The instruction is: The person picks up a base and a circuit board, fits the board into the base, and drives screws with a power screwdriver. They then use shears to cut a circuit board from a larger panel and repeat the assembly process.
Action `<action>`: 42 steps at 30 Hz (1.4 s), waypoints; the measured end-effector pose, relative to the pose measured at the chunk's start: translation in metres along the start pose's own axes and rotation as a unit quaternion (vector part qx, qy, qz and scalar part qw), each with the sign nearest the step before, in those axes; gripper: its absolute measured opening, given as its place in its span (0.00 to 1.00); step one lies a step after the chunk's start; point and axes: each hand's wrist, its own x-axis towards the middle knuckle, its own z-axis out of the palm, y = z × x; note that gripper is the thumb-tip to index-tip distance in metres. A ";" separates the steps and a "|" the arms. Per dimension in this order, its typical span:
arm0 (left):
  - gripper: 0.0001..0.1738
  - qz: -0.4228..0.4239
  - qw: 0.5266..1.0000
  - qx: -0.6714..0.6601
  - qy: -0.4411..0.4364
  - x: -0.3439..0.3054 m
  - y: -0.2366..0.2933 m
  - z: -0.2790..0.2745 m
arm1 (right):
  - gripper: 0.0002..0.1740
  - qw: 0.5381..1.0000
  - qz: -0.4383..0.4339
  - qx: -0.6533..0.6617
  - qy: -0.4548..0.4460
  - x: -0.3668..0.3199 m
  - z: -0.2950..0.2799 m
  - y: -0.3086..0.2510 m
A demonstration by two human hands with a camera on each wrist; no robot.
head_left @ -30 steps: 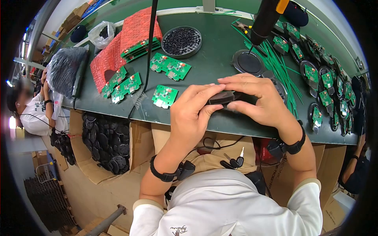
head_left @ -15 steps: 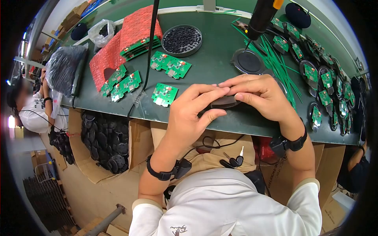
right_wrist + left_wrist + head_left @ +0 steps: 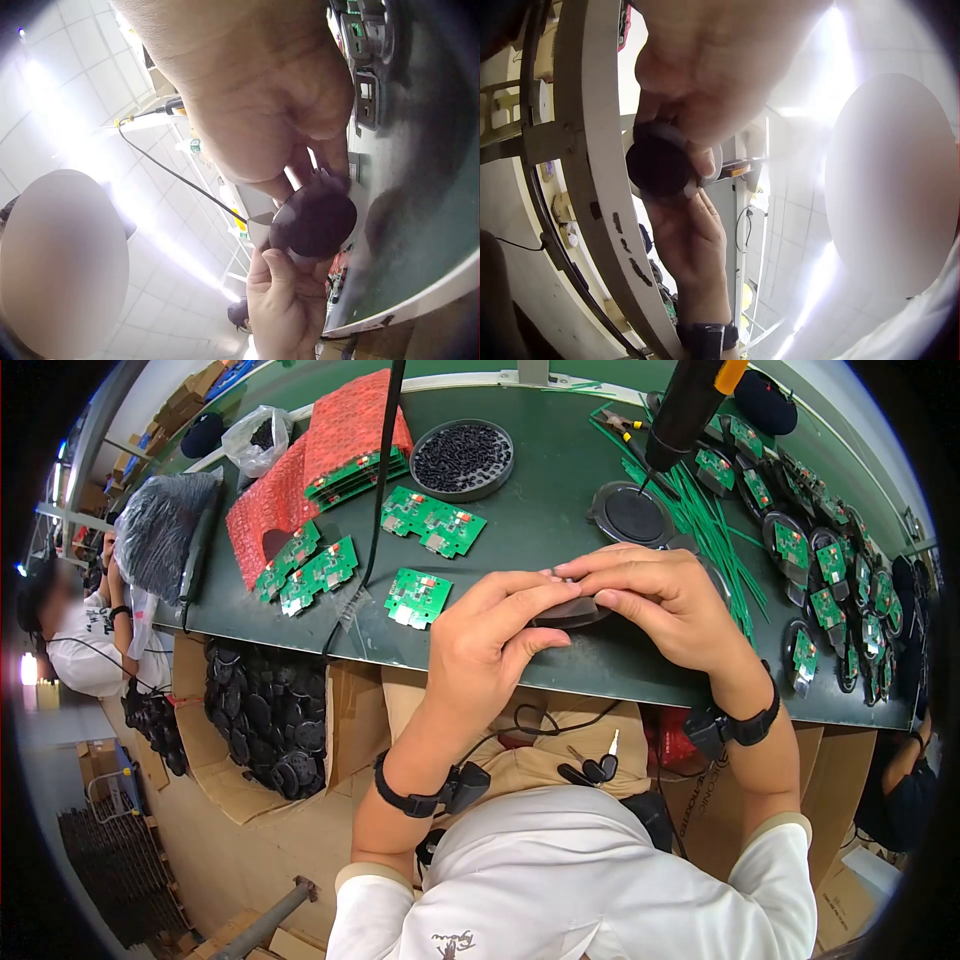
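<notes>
Both hands meet over the front part of the green worktop and hold one dark, round, flat casing (image 3: 572,614) between them. My left hand (image 3: 482,628) has its fingers along the casing's far side, while its thumb lies along the near side. The right hand (image 3: 672,603) grips the other end with fingers on top and thumb against the near edge. In the right wrist view the casing (image 3: 313,221) shows a smooth, dark, circular face. Fingers cover much of its rim in the head view.
A powered screwdriver (image 3: 688,415) hangs tip-down above another round black casing (image 3: 634,515). Green strips (image 3: 708,535) and many casings with circuit boards (image 3: 830,565) lie to the right. Leftward are loose green boards (image 3: 418,598), a dish of screws (image 3: 462,462) and red bubble wrap (image 3: 358,425).
The casing has been tilted and shifted in the hands, showing more of its near edge. The right thumb has moved up onto it. The hanging screwdriver has swung slightly left and back.
</notes>
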 end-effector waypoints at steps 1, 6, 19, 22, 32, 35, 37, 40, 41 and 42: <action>0.26 0.000 1.000 0.000 -0.001 0.000 0.000 0.000 | 0.10 1.000 0.003 -0.007 0.002 0.000 0.000 0.000; 0.25 -0.003 1.000 -0.015 -0.008 0.000 -0.003 0.000 | 0.10 1.000 0.007 -0.012 0.010 0.000 0.002 0.000; 0.23 -0.024 0.999 0.000 -0.028 0.001 -0.001 -0.002 | 0.11 0.998 -0.036 -0.039 0.031 0.000 0.002 0.003; 0.23 -0.027 0.999 -0.002 -0.030 0.001 -0.002 -0.003 | 0.10 0.999 -0.020 -0.029 0.034 0.000 0.002 0.001; 0.24 -0.017 1.000 -0.014 -0.004 0.000 -0.006 -0.001 | 0.10 0.999 0.022 0.000 0.031 -0.001 0.001 -0.004; 0.24 -0.022 1.000 -0.018 0.001 0.000 -0.004 -0.001 | 0.10 0.999 0.021 0.003 0.035 -0.001 0.002 -0.003; 0.24 -0.026 0.999 -0.022 0.005 0.001 -0.002 0.000 | 0.10 0.999 0.022 0.000 0.035 -0.002 0.002 -0.003; 0.25 -0.023 1.000 0.006 0.010 0.001 0.000 0.001 | 0.09 0.999 0.018 -0.005 0.036 -0.002 0.003 -0.003; 0.25 -0.021 1.000 0.009 0.011 0.001 0.000 0.001 | 0.09 0.999 0.014 -0.008 0.038 -0.002 0.003 -0.002; 0.25 -0.018 1.000 0.012 0.012 0.002 0.000 0.001 | 0.09 0.999 0.014 -0.008 0.038 -0.002 0.003 -0.002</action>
